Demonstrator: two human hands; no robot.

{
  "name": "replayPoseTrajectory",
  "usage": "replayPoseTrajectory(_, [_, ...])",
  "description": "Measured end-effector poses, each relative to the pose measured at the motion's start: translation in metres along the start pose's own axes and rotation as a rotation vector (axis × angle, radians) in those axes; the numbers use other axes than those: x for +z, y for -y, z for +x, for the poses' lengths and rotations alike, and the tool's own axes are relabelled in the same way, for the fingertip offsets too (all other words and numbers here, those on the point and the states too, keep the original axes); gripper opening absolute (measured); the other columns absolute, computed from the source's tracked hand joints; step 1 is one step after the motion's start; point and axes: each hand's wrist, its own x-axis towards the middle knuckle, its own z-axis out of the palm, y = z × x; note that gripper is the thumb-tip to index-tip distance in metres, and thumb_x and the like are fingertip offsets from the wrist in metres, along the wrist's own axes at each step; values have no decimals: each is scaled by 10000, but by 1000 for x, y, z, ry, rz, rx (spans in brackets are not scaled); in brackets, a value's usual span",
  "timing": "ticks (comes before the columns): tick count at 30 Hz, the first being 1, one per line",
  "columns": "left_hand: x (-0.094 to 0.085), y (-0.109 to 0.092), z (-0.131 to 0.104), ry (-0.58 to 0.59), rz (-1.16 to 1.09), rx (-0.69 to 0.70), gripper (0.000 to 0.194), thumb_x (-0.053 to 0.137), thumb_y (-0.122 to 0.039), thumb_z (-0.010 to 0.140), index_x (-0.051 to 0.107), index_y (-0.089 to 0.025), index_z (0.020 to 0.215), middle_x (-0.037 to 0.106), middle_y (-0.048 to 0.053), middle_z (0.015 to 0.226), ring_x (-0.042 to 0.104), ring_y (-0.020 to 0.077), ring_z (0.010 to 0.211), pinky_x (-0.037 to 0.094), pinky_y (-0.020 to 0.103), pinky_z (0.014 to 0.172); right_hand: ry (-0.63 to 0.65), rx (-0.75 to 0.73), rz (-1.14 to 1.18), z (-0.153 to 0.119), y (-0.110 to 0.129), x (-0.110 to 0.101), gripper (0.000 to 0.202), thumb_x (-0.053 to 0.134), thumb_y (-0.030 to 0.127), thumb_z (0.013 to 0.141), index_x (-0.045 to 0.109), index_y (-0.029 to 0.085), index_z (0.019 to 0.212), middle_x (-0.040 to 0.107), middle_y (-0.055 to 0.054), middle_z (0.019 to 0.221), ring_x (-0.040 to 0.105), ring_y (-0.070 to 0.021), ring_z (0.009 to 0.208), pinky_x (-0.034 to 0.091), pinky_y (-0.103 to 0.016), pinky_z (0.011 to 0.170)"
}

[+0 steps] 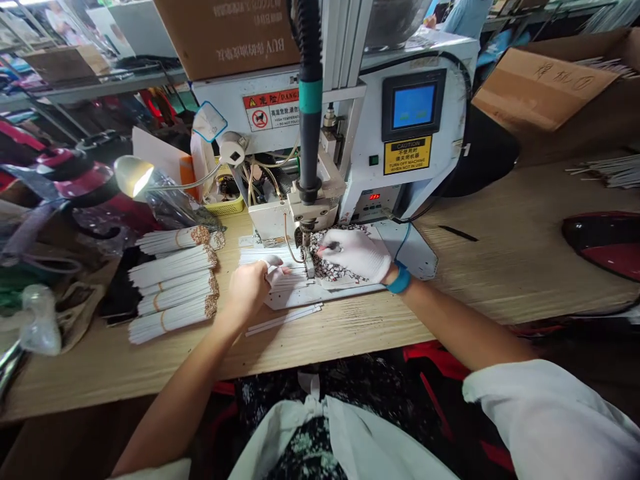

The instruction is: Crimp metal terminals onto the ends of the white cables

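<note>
My left hand (255, 283), with white covers on some fingertips, is curled at the near left of the machine's work plate (295, 297). It lies against a row of thin white strips (293, 277); whether one is in its fingers is hidden. My right hand (357, 257), in a white glove with a blue band at the wrist, is over a pile of small dark and light pieces (340, 270). Its thumb and fingers are pinched together, and what they hold is too small to make out. Between both hands stands the machine's tool head (307, 233), tip down.
Bundles of white strips with coppery ends (175, 287) are stacked on the left. A few loose strips (285, 320) lie near the table edge. The white machine (415, 60) carries high-temperature and caution labels. A dark pen-like stick (457, 233) and open carton (547, 87) are right.
</note>
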Motion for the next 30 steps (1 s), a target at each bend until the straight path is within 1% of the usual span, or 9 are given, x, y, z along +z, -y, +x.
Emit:
replayPoseTrajectory(4, [4,1,-2,56,56,178,206,552,-258,824,752,-207,825,685,62,766,577,188,650,409,260,618,95,143,237,2,-1,-8,124,618,261,787,669,149,794,634,29,618,559,-103,535,400,-223,535])
replayPoseTrajectory(6, [10,1,-4,59,50,291,205,545,-233,824,748,-205,822,672,66,840,562,172,657,414,257,630,124,175,249,3,-1,-9,143,616,272,789,673,142,800,624,25,610,557,-107,532,397,-227,532])
replayPoseTrajectory(8, [17,2,-5,82,72,344,201,543,-229,837,742,-200,829,655,70,871,546,166,653,410,260,631,128,192,189,3,0,-9,147,629,272,786,687,137,801,640,9,648,574,-118,585,400,-234,560])
replayPoseTrajectory(12, [24,3,-5,108,144,363,215,501,-191,858,715,-193,833,636,71,882,527,167,662,403,264,634,114,145,128,3,-2,-8,148,625,257,794,704,132,806,650,3,680,572,-118,633,388,-229,584])
replayPoseTrajectory(15, [23,3,-5,91,158,366,205,491,-162,843,691,-195,819,624,67,869,526,178,700,407,265,649,104,86,139,3,-6,-6,146,600,221,800,705,119,808,660,-1,697,562,-108,626,385,-227,587])
replayPoseTrajectory(18, [20,1,-5,115,141,359,188,502,-177,839,686,-195,804,615,65,839,527,194,735,416,276,668,100,76,148,3,-8,-5,151,583,198,803,707,112,808,672,-10,722,566,-111,649,393,-231,607])
replayPoseTrajectory(21, [18,-1,-6,137,147,359,219,482,-132,820,693,-187,816,625,73,864,540,209,780,436,296,706,81,65,165,3,-8,-4,148,582,183,795,710,116,826,678,-10,737,574,-117,678,399,-231,623])
replayPoseTrajectory(27, [13,0,-4,145,183,362,277,441,-77,808,699,-163,857,670,109,879,587,237,845,467,344,785,93,131,241,4,-3,-7,119,593,138,756,694,120,816,686,-20,765,593,-128,704,410,-236,619])
replayPoseTrajectory(30, [7,0,-3,140,128,349,275,426,-93,816,689,-160,857,679,96,848,598,221,808,464,335,763,114,188,334,5,1,-9,100,588,137,751,668,123,808,645,-2,687,561,-108,588,402,-233,555])
